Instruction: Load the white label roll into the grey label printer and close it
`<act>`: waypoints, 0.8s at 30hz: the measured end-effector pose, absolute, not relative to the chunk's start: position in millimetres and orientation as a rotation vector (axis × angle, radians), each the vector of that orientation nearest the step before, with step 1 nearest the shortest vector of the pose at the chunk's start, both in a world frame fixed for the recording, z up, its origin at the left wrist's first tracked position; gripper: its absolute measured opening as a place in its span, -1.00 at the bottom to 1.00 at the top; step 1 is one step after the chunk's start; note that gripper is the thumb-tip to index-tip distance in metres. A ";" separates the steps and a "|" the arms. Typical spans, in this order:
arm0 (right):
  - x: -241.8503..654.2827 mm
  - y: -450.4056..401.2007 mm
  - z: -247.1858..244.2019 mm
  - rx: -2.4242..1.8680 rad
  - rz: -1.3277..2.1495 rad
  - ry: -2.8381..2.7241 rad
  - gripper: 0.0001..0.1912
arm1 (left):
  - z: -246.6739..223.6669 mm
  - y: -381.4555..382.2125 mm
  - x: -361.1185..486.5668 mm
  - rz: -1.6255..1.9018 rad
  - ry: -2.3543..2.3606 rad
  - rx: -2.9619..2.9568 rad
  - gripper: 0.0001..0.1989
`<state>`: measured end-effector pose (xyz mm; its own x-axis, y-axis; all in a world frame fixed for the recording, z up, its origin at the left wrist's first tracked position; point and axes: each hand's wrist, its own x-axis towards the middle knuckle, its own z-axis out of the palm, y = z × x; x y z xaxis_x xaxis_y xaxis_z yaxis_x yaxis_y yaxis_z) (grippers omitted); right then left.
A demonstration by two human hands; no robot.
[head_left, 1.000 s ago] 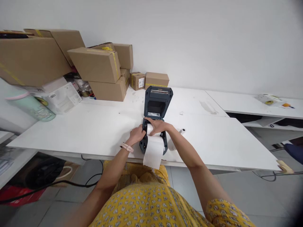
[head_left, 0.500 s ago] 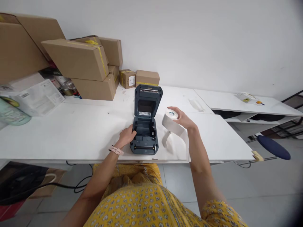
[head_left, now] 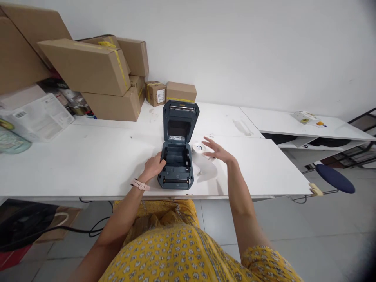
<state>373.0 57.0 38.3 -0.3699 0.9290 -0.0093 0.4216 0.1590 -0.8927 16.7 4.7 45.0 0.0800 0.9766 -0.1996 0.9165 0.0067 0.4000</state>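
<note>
A dark blue-grey label printer (head_left: 176,180) stands on the white table with its lid (head_left: 180,113) raised and its inner bay bare. My left hand (head_left: 154,164) grips the printer's left side, thumb over the edge. Just right of the printer, a roll of white labels (head_left: 199,149) stands on end on the table, its loose strip (head_left: 207,168) curling toward the front. Beside the roll, my right hand (head_left: 219,152) is open with fingers spread; it holds nothing, and whether a fingertip touches the roll I cannot tell.
Cardboard boxes (head_left: 85,68) are stacked at the back left, with two small boxes (head_left: 181,92) behind the printer. A white package (head_left: 38,115) and a pale green bottle (head_left: 13,139) lie far left. At right are a second table (head_left: 282,121) and a blue stool (head_left: 335,178).
My right hand has lowered the label roll to the table beside the printer and let go, its fingers spreading. My left hand keeps its hold on the printer. The view has shifted slightly.
</note>
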 end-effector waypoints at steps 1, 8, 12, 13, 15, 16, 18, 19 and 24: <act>385.9 49.9 37.6 -1.283 1.176 -1.799 -0.08 | 45.1 4.6 16.8 0.193 1.864 1.941 -0.47; 401.6 17.5 -8.6 -1.378 1.215 -1.505 -0.28 | 47.5 3.9 18.2 0.200 1.855 1.927 -0.47; 390.0 9.2 -23.7 -1.345 1.103 -1.387 -0.35 | 46.7 4.4 17.9 0.213 1.850 1.918 -0.49; 392.9 5.4 -21.3 -1.323 1.051 -1.352 -0.29 | 46.3 4.5 17.8 0.223 1.846 1.915 -0.50; 401.9 -4.4 -9.8 -1.264 0.935 -1.287 -0.19 | 45.4 4.7 17.5 0.245 1.838 1.908 -0.50; 405.2 -9.9 -1.6 -1.212 0.871 -1.259 -0.17 | 45.0 4.8 17.4 0.258 1.835 1.902 -0.50; 402.6 -20.2 17.3 -1.070 0.783 -1.255 -0.19 | 43.9 5.0 16.7 0.289 1.829 1.883 -0.49; 394.9 -24.3 27.6 -0.987 0.782 -1.291 -0.18 | 43.2 5.0 16.2 0.308 1.822 1.872 -0.48; 305.0 -25.5 78.3 -0.674 1.289 -1.956 -0.16 | 36.5 2.4 12.0 0.447 1.742 1.798 -0.46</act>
